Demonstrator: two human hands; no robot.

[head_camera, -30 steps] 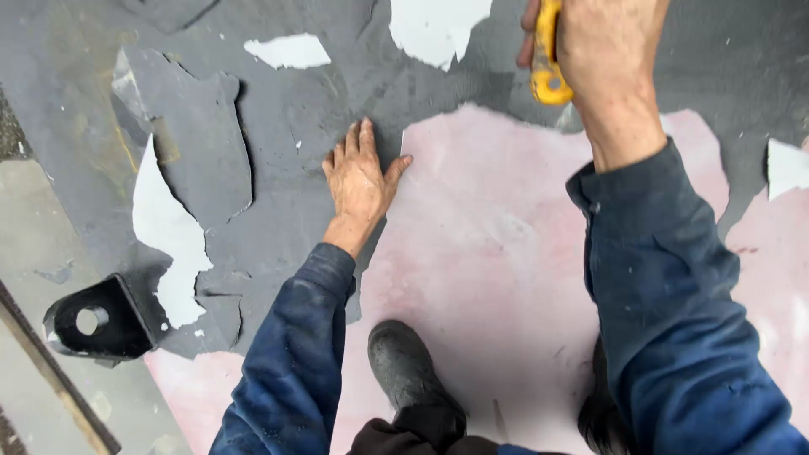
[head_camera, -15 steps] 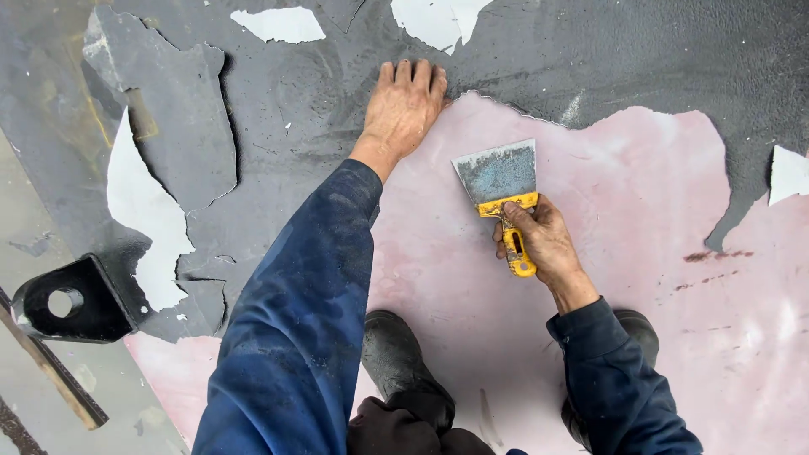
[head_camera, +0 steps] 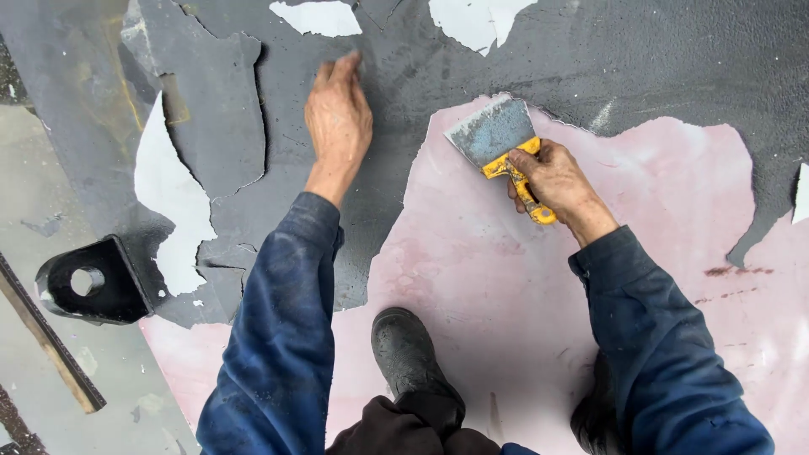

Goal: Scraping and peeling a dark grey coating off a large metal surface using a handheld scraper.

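The right hand (head_camera: 556, 181) is closed round the yellow handle of a wide putty scraper (head_camera: 497, 139), its steel blade lying flat with the front edge at the torn rim of the grey coating (head_camera: 354, 219), on bared pink floor (head_camera: 506, 278). The tool looks light and stiff, best held by that handle; the coating seems thin, brittle, flaking. The left hand (head_camera: 337, 118) rests with fingers spread on grey. Half a second ago, blade and left hand sat farther right.
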